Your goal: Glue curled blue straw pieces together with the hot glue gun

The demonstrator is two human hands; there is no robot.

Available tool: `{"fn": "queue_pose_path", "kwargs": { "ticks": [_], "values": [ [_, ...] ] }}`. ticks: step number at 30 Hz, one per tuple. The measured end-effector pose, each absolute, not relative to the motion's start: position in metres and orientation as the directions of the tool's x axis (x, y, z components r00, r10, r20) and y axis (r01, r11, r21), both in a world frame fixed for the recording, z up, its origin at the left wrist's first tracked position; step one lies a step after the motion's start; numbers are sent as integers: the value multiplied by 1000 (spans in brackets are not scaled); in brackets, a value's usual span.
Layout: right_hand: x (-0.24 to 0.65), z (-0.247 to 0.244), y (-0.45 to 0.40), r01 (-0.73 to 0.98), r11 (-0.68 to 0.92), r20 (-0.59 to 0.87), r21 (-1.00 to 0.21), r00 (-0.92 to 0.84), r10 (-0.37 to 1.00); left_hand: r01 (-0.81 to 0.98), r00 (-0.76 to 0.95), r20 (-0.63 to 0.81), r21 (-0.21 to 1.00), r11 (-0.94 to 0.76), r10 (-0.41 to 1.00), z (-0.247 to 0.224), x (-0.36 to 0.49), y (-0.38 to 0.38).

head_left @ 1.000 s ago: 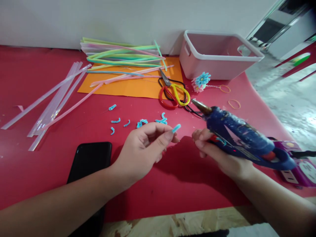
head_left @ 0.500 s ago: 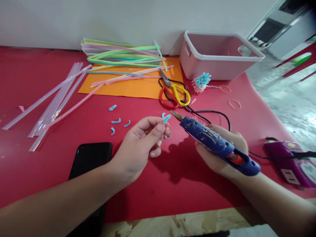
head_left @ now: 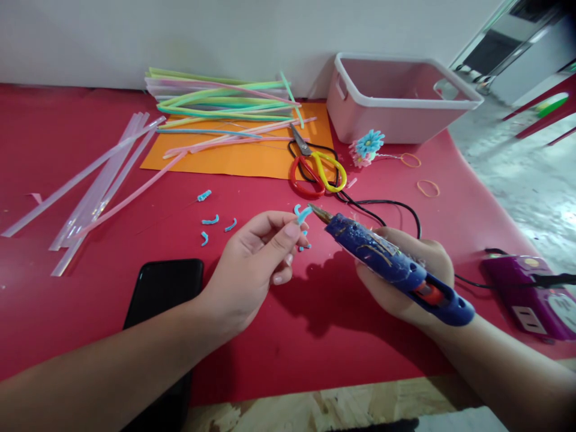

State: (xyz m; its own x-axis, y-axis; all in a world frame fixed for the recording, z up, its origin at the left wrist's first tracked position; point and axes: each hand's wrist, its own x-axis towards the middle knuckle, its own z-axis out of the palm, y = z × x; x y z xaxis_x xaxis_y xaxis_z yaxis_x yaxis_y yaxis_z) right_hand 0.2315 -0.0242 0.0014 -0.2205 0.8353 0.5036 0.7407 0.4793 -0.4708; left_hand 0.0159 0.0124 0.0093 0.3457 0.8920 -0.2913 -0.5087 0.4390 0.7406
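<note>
Between thumb and fingertips, my left hand (head_left: 258, 264) pinches a short light-blue pipe cleaner piece (head_left: 305, 215). My right hand (head_left: 400, 270) is wrapped round a blue glue gun (head_left: 382, 252), its metal nozzle pointing left at the tip of that piece, touching or nearly so. More short blue bits lie just behind my left fingertips, partly hidden. Left of the hand, several curved blue pieces (head_left: 210, 220) rest on the red table, along with a blue-wrapped wire stem (head_left: 204, 196).
Scissors (head_left: 315, 165) and a bundle of pipe cleaners (head_left: 225, 99) lie on orange card (head_left: 207, 163). Glue sticks (head_left: 103, 174) are at left, a phone (head_left: 168, 288) near my left forearm. A pink bin (head_left: 382, 120), fuzzy flowers (head_left: 369, 144) and a purple power socket (head_left: 526, 297) stand right.
The glue gun's nozzle has come slightly left, closing the small gap to the blue piece. My left hand has hardly moved and still pinches it.
</note>
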Motion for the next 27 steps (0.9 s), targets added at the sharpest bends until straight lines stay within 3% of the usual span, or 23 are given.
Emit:
{"fn": "queue_pose_path", "kwargs": {
  "ticks": [27],
  "values": [
    [231,4,-23,707,489,496,-511,-222,839,-467,317,-293,780,417,902,13,15,13]
  ]
}}
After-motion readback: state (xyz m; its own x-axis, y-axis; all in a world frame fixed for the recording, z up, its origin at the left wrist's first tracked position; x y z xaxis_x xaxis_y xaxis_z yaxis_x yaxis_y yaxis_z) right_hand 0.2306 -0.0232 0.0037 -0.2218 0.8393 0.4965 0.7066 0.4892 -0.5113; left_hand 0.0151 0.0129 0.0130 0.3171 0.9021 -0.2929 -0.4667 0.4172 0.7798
